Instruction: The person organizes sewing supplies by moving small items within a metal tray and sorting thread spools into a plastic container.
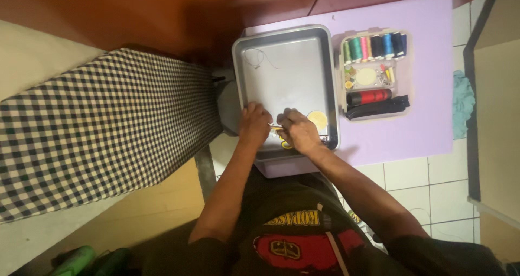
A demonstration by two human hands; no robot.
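At nine o'clock lies a black-and-white checked cloth (103, 130), draped over a long surface that slants from the upper middle down to the left edge. Below it, at seven o'clock, green objects (81, 260) sit on the floor, too blurred to tell apart.

In the centre stands a metal tray (325, 59), its long axis running from twelve to six o'clock, resting on a lilac mat (428, 130). A thin loose thread (260, 58) curls near the tray's upper left corner, at about eleven o'clock within it.

The left hand (254, 125) is at the tray's lower edge, fingers curled in and pinching something small toward the right; what it pinches is too small to tell. Just beside it, the right hand (297, 130) is closed, fingers bent, over a yellow-handled tool (284, 143) that looks like small scissors; a slim pale tip shows between the two hands, pointing toward nine o'clock, so its long axis runs roughly three to nine. The hands are near each other, almost touching.

At the right hand's two o'clock, a round pale yellow object (318, 119) lies in the tray.

Further right, at two o'clock, a clear sewing kit box (403, 75) rests on the mat, holding coloured thread spools (374, 46) in a row along its top and a red cylinder (371, 96) below.

At three o'clock, a teal cloth (461, 102) lies on the tiled floor.
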